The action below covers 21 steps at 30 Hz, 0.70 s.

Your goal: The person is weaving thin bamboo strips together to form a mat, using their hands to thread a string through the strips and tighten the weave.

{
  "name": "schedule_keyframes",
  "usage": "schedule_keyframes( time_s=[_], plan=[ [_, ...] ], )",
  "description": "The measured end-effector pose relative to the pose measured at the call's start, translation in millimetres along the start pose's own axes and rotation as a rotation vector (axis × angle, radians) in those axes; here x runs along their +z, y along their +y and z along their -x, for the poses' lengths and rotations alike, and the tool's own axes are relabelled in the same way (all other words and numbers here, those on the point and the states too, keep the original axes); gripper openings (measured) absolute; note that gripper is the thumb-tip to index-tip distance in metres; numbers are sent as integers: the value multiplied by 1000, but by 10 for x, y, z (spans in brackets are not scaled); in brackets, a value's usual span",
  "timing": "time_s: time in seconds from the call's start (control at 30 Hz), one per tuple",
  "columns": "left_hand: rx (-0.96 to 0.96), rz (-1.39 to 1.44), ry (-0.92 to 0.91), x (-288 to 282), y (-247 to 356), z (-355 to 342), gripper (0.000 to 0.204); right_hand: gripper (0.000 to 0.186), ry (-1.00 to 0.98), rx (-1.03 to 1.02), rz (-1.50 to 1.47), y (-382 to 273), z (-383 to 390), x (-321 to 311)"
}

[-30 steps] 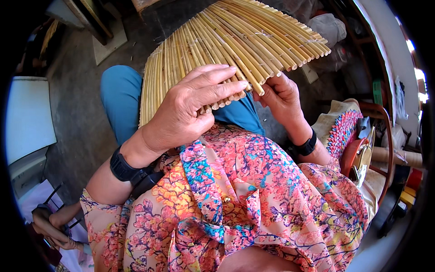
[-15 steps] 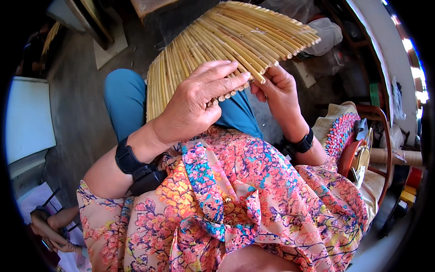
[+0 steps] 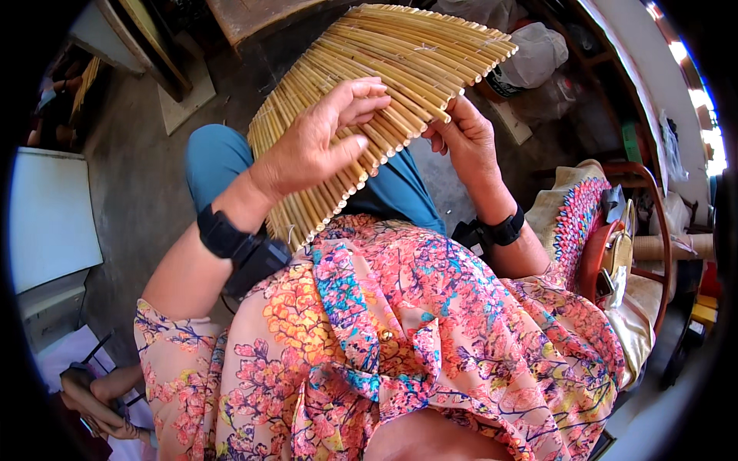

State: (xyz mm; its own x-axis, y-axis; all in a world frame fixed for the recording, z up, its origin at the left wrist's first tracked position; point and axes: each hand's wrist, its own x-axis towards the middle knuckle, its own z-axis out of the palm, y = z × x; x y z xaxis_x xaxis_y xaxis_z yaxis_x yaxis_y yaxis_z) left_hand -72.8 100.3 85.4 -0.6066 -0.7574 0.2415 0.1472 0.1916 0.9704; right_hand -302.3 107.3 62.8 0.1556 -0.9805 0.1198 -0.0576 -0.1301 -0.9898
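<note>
A fanned mat of thin yellow reed sticks [image 3: 405, 63], tied with fine thread, lies tilted over my blue-trousered lap, its cut ends along the near edge. My left hand [image 3: 323, 134] rests on top of it, fingers slightly bent and apart from the thumb. At the near right edge, my right hand [image 3: 461, 142] pinches the mat around the stick ends; some of its fingertips are hidden underneath. Black straps circle both wrists, and a floral blouse fills the lower view.
Another person's hands [image 3: 108, 415] show at lower left, below a white panel [image 3: 50, 219]. A wooden chair [image 3: 659, 300] with a colourful cushion stands at my right. Plastic bags [image 3: 538, 54] lie behind the mat. A brown wooden piece [image 3: 261, 19] is at the top.
My left hand has risen and spread from the edge onto the mat's surface. The mat's near edge now shows in a longer row. Both hands and the mat have shifted upward in the picture.
</note>
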Motion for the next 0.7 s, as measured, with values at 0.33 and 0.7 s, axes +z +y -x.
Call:
schedule_keyframes(
  time_s=[0.33,0.7],
  plan=[
    [80,-179,-37,-235,-235,-29,49,8,44,-20,40,70,-125,-42],
    [48,-906,39,360,-114,99,79,7,30,-63,16,88,-57,-7]
  ],
)
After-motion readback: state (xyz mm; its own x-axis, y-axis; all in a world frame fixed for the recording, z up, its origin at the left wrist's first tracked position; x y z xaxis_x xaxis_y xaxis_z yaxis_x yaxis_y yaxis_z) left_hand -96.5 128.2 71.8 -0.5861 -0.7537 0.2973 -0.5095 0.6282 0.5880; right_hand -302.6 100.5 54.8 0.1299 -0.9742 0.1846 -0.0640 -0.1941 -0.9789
